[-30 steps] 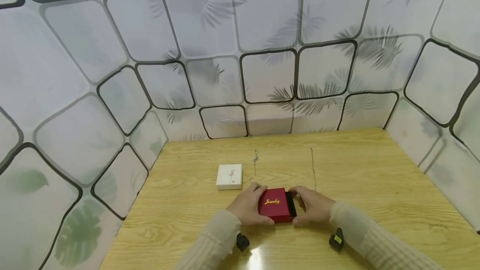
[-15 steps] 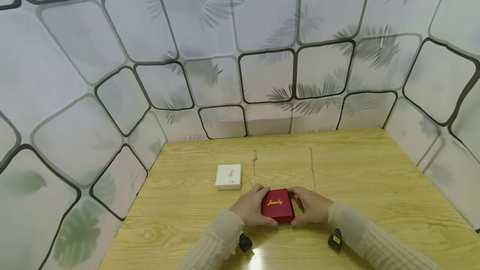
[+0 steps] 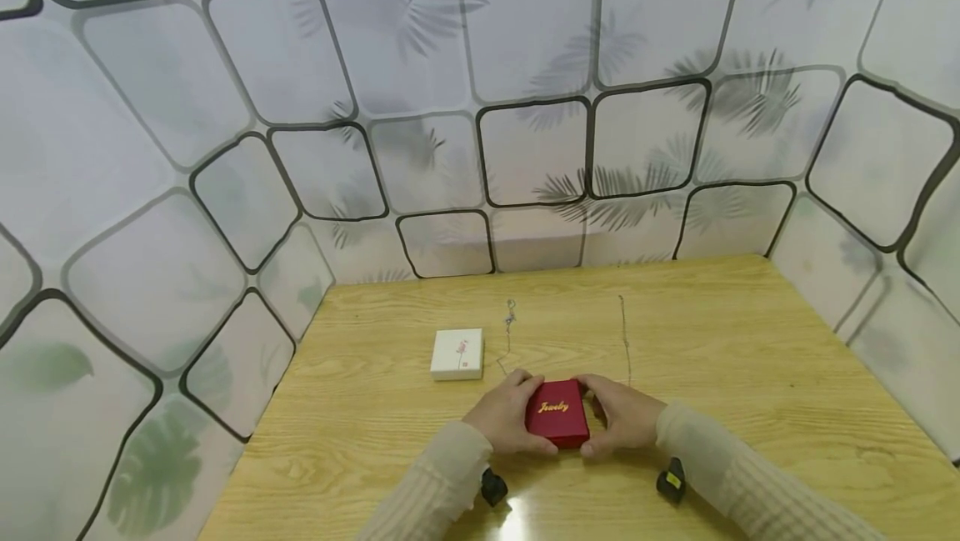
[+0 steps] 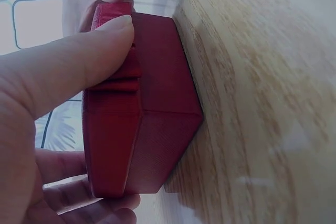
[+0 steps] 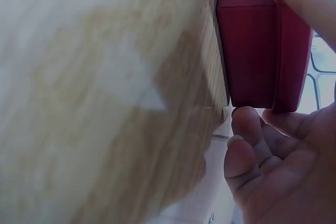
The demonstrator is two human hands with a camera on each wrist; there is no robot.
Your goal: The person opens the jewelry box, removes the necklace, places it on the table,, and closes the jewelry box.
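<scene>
A red jewelry box (image 3: pixel 557 411) with gold "Jewelry" lettering stands on the table between both hands, its lid over the base. My left hand (image 3: pixel 512 414) grips the left side, thumb at the front and fingers at the back. In the left wrist view, the thumb presses on the lid's side (image 4: pixel 107 145), beside a folded, ribbon-like ridge. On the right side, my right hand (image 3: pixel 621 412) holds the box between thumb and fingers. The right wrist view shows its curled fingers (image 5: pixel 247 127) along the box's back edge.
Behind the box, a white box (image 3: pixel 457 354) with a pink flower print lies at the left. Two thin chains, one with a small pendant (image 3: pixel 510 318) and a plainer chain (image 3: pixel 625 333), lie stretched out on the wooden table (image 3: pixel 712 341). Patterned curtains surround the table.
The lid has slid right with my left hand, covering the black strip seen at the box's right side one second ago. My right hand has barely moved.
</scene>
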